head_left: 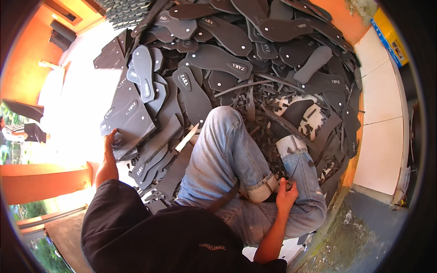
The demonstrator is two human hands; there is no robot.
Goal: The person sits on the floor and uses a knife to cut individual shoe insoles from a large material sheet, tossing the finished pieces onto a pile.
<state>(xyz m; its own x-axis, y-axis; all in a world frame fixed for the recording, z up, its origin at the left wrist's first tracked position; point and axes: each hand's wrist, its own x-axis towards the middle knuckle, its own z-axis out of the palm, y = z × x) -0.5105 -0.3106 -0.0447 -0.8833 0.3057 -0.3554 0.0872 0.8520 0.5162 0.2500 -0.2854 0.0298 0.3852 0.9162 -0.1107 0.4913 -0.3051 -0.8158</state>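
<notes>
Gripping grey sheet edge — left hand, outstretched

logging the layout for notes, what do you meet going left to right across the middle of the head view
orange wall → left hand on a stack of grey foam sheets → knife → raised knee in jeans → right hand at the rolled cuff → scrap strips → white tiled floor

Around you, dark grey shoe insoles lie heaped by the dozens, too many to count, among several cut sheets and countless offcut strips. One knife rests beside your knee. Two hands show.
</notes>
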